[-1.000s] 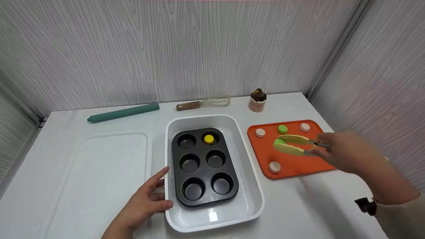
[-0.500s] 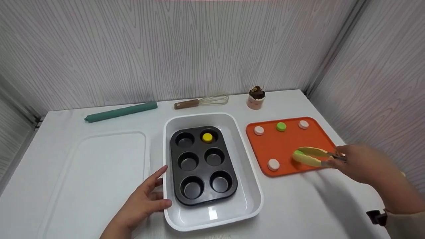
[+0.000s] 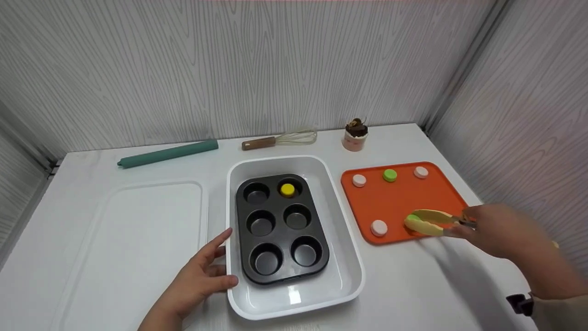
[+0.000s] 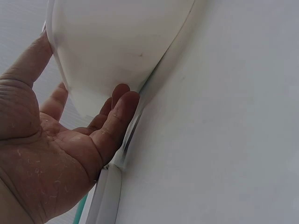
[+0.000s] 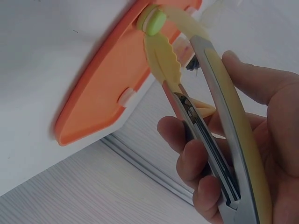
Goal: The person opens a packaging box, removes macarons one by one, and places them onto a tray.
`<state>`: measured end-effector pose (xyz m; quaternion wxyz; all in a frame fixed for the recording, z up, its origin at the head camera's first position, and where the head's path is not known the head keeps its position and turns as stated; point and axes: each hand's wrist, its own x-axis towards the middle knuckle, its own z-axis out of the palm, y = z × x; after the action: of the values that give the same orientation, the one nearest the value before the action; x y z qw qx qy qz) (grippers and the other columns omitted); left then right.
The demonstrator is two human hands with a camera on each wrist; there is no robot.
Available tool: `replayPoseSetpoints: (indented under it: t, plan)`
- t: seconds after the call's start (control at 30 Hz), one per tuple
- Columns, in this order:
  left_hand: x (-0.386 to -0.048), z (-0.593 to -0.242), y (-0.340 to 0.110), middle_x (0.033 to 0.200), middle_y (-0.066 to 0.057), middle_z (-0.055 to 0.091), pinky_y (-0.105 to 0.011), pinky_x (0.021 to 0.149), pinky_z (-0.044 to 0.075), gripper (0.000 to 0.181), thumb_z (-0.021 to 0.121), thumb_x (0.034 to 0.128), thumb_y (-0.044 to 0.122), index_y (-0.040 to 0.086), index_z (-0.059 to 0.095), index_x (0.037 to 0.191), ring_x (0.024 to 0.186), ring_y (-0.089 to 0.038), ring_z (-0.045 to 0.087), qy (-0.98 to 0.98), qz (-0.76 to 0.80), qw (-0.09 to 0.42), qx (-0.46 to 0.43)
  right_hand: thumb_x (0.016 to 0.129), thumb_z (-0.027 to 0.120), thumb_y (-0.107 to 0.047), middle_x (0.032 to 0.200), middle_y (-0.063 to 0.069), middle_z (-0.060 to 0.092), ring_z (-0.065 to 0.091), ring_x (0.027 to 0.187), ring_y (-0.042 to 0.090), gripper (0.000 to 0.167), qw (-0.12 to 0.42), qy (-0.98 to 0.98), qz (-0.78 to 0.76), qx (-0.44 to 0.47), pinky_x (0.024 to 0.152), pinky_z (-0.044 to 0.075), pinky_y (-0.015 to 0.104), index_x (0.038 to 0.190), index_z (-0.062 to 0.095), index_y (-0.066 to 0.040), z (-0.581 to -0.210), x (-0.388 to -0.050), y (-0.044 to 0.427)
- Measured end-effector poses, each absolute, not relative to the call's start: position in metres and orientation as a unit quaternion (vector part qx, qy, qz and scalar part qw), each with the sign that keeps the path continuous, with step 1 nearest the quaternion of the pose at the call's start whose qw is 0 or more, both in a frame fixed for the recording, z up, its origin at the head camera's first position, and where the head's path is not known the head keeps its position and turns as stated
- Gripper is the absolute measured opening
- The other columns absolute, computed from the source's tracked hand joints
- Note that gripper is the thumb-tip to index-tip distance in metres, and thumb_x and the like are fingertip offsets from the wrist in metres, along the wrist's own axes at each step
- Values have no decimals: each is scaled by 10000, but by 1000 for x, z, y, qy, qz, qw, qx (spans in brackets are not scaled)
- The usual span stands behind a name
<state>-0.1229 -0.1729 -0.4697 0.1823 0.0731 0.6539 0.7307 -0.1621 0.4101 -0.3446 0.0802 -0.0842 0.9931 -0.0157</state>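
My right hand (image 3: 500,230) grips yellow-tipped tongs (image 3: 429,222) over the near right part of the orange tray (image 3: 390,204). In the right wrist view, a green macaron (image 5: 155,21) with a pale filling lies between the tongs' (image 5: 227,102) tips, at the tray's edge. My left hand (image 3: 193,280) rests against the left side of a white tub (image 3: 347,271), its thumb and forefinger at the rim. Seen from the left wrist, its other fingers (image 4: 122,109) touch the outer wall. Inside the tub lies a dark muffin tin (image 3: 285,239), with a yellow macaron (image 3: 287,190) in the far right cup.
Several more macarons lie on the orange tray, among them a pale one (image 3: 379,228) and a green one (image 3: 390,175). Behind are a green rolling pin (image 3: 167,154), a whisk (image 3: 275,139) and a cupcake (image 3: 355,134). A white lid (image 3: 142,239) lies left of the tub.
The right hand has moved right and toward the near edge with the tongs and green macaron, then dipped slightly lower over the orange tray. The left hand has stayed at the tub.
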Motion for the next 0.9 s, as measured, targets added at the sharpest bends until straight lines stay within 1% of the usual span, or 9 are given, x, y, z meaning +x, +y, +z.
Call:
replayPoseSetpoints:
  t: [0.17, 0.33, 0.53, 0.63, 0.73, 0.8, 0.9]
  plan:
    - [-123, -469, -173, 1573, -351, 299, -464, 853, 620, 1049, 855, 872, 22, 126, 215, 1697, 1194, -379, 657, 651, 733, 183, 75, 985, 702, -519, 750, -49, 603, 525, 648, 159, 415, 81, 993, -10, -83, 565, 426, 368, 927, 706, -108, -345, -161, 409]
    - [-123, -469, -173, 1564, -348, 307, -466, 853, 621, 1043, 855, 873, 24, 124, 220, 1695, 1192, -378, 658, 649, 735, 182, 74, 980, 707, -519, 807, -24, 647, 551, 666, 171, 460, 84, 994, -3, -77, 570, 453, 388, 989, 728, -59, -346, -162, 409]
    - [-123, -469, -173, 1567, -359, 309, -474, 851, 622, 1055, 850, 869, 13, 124, 208, 1699, 1211, -395, 652, 652, 733, 181, 74, 979, 679, -591, 740, -25, 584, 516, 641, 176, 528, 77, 994, -26, -70, 559, 419, 370, 976, 668, -63, -346, -162, 412]
    - [-122, -469, -172, 1569, -355, 311, -473, 853, 622, 1059, 849, 865, 7, 131, 211, 1700, 1219, -399, 650, 654, 731, 181, 70, 1005, 649, -580, 743, -16, 593, 516, 634, 179, 545, 64, 995, -35, -66, 552, 422, 380, 1036, 663, -36, -341, -162, 414]
    - [-122, -469, -173, 1562, -354, 316, -473, 856, 621, 1059, 848, 858, 1, 135, 219, 1699, 1214, -396, 651, 656, 729, 181, 68, 1007, 646, -581, 720, -22, 589, 513, 618, 177, 529, 41, 996, -32, -68, 543, 417, 386, 1032, 651, -53, -336, -162, 412]
    - [-121, -469, -173, 1564, -355, 312, -471, 858, 620, 1056, 849, 856, 2, 133, 224, 1698, 1212, -395, 651, 658, 728, 181, 67, 1009, 651, -569, 730, -15, 614, 528, 618, 183, 534, 33, 996, -28, -71, 541, 427, 397, 1064, 652, -38, -332, -163, 410]
    - [-121, -468, -173, 1567, -351, 315, -466, 856, 619, 1055, 857, 851, 9, 140, 239, 1696, 1209, -391, 653, 662, 725, 181, 62, 1014, 647, -557, 743, 0, 637, 555, 633, 196, 566, 38, 996, -24, -72, 554, 453, 422, 1135, 651, -4, -329, -165, 405]
